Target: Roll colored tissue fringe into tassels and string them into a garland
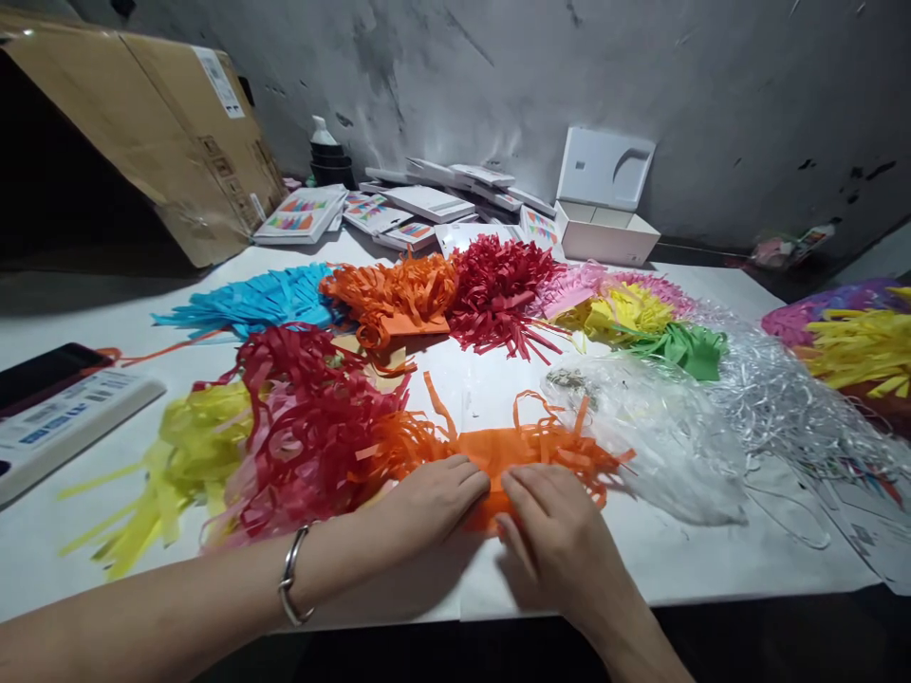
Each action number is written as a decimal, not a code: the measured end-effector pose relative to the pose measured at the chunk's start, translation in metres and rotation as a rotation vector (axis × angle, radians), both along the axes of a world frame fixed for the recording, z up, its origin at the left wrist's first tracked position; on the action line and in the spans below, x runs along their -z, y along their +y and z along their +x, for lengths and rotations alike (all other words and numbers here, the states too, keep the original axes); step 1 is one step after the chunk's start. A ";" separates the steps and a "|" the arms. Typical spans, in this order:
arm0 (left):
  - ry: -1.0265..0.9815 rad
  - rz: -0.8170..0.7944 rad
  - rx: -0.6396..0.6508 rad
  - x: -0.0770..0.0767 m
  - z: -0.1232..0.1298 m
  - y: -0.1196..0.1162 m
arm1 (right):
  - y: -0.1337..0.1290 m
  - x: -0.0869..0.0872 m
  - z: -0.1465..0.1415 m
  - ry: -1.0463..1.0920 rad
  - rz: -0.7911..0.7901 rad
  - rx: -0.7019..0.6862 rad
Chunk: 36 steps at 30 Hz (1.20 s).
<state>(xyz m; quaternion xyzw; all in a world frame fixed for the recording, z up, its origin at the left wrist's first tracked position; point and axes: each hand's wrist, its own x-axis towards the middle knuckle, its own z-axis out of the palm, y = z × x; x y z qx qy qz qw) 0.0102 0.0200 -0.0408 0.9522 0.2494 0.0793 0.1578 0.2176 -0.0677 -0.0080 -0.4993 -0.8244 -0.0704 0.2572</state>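
Note:
Orange fringed tissue paper (491, 451) lies across the table in front of me, its cut strips spreading to the left and right of a plain middle band. My left hand (445, 489), with a silver bangle on the wrist, presses its closed fingers on the left part of that band. Close beside it, my right hand (551, 522) pinches the near edge, thumb below and fingers on top. Dark red fringed tissue paper (306, 427) heaps up left of my left hand. Crumpled clear plastic (661, 436) lies right of my right hand.
Blue (270, 294), orange (399, 285), red (505, 285), yellow (626, 308) and green (683, 349) paper bundles line the back. Silver tinsel (775, 398) sits right. Behind are flat boxes (427, 204), a white open box (604, 232) and a carton (157, 133). A white device (78, 417) lies left.

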 end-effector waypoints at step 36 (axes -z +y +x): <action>0.171 0.048 -0.323 -0.049 0.004 0.039 | 0.059 0.033 0.004 -0.292 0.058 -0.142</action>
